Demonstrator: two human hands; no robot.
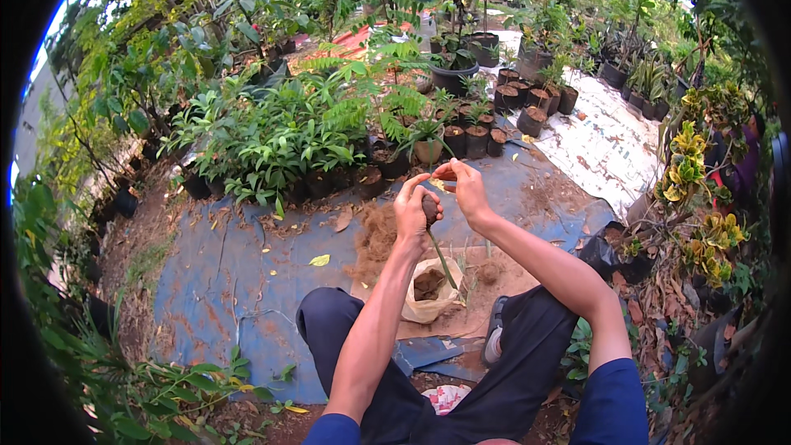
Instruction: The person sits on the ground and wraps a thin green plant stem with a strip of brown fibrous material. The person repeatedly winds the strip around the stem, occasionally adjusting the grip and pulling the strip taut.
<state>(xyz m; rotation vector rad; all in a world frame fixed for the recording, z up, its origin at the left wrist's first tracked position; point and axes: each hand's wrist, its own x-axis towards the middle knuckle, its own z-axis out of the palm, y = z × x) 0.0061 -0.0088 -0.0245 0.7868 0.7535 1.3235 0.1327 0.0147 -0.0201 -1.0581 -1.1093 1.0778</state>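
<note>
My left hand (409, 213) is wrapped round a dark brown, fist-sized ball (430, 208) that looks like packed soil or fibre. A long green stem or leaf (445, 262) hangs down from beneath the ball. Just to the right, my right hand (466, 193) is raised with its fingers bent and drawn together, the tips close to those of my left hand. Whatever those fingers pinch is too small to make out. Below both hands, between my knees, stands an open pale sack (430, 301) with brown lumps inside.
A heap of brown fibre (377, 239) lies on the blue ground sheet (218, 268), left of a tan mat (494, 284). Leafy potted plants (284, 136) and black pots (476, 140) line the far side. A yellow-leaved shrub (690, 152) grows at right.
</note>
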